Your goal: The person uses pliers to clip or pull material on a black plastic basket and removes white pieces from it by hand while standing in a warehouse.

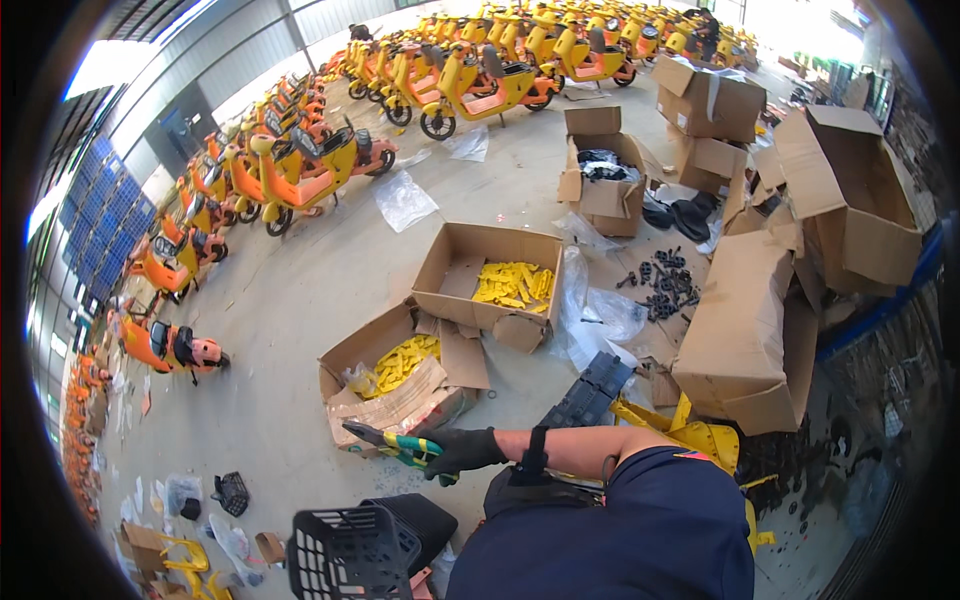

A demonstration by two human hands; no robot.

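My right hand [463,453], in a black glove, is closed around a pair of pliers [405,446] with green and yellow handles. The dark jaws point left, over the near edge of an open cardboard box [455,398] holding yellow plastic parts [407,366]. My right forearm crosses from the right with a black strap [535,450] near the wrist. Below the hand stands a black slatted basket [345,553] beside a dark bin-like piece [412,522]. My left hand does not show.
Another open carton [430,268] holds more yellow parts. To the right are a dark ribbed block [588,392], black fittings [668,287] and a large carton [735,340]. Yellow-orange scooters [320,175] line the back and left. Plastic sheets [405,202] and scraps litter the floor.
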